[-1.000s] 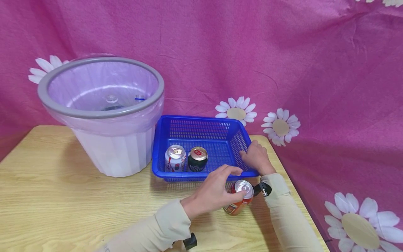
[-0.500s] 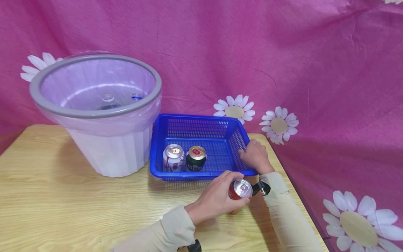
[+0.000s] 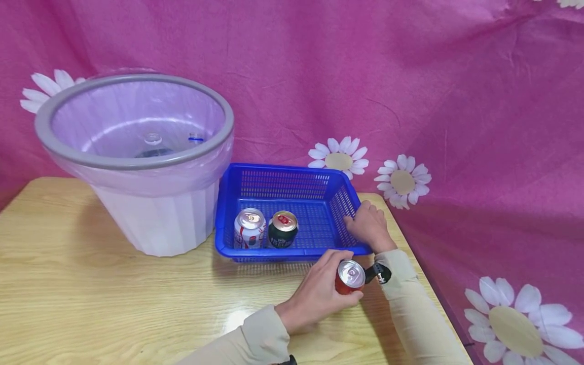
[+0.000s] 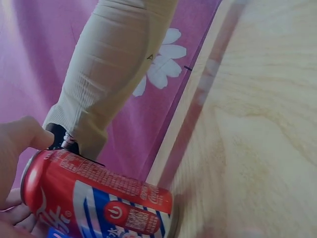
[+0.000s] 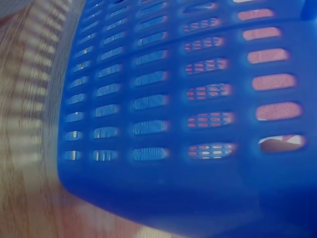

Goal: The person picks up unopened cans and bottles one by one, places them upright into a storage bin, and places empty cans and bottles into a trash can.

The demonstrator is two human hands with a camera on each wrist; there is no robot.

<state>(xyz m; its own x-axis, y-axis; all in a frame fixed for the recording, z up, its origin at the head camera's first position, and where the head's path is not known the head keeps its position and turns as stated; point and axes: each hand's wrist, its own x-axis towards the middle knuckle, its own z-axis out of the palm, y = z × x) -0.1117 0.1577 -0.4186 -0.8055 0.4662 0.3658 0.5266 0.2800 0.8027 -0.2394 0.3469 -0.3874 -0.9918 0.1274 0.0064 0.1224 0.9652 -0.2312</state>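
My left hand holds a red drink can around its upper part, in front of the basket's near right corner. In the left wrist view the thumb and fingers lie on either side of the red can, whose side shows blue and white stripes; whether its base touches the table I cannot tell. My right hand grips the right rim of the blue plastic basket, thumb on the inner side. Inside the basket, at the near left, stand a white can and a dark green can, both upright.
A white bin with a grey rim and a clear liner stands left of the basket, close against it. Clear plastic bottles show inside. Behind the wooden table hangs a pink cloth with daisies.
My left hand has closed around the red can, which was loosely framed by spread fingers before. The right hand keeps its grip on the basket. The head view has shifted slightly.
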